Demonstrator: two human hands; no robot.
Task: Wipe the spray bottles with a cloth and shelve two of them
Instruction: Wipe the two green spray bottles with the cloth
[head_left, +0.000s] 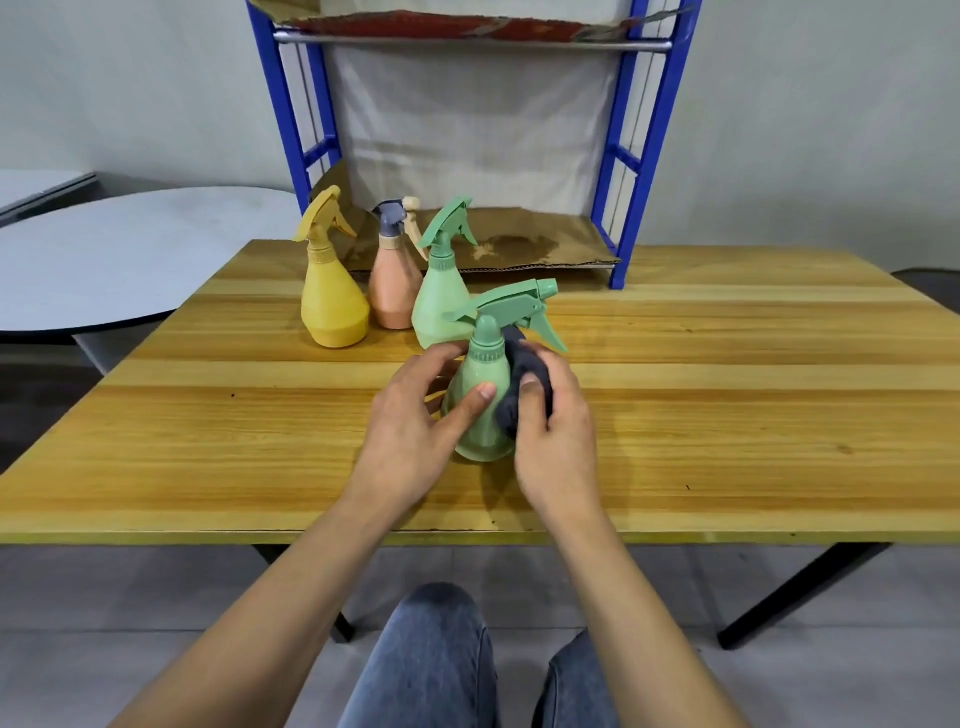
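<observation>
Grey walls and a pale floor close the room, with a round grey table off to the left. Behind the wooden table stands a blue rack, its lower shelf lined with stained cardboard. The tabletop is smooth, level planking.

At its far side a yellow bottle, a pink bottle and a second green bottle stand close together. Nearer, at the middle, is the green spray bottle; I cannot tell whether its base touches the wood. It looks like light, stiff, rather slick plastic, so the wide belly or the ribbed collar under the trigger seems the surest hold.

The left hand curls round the belly, thumb across the front. The right hand clutches a dark cloth against its right side.
</observation>
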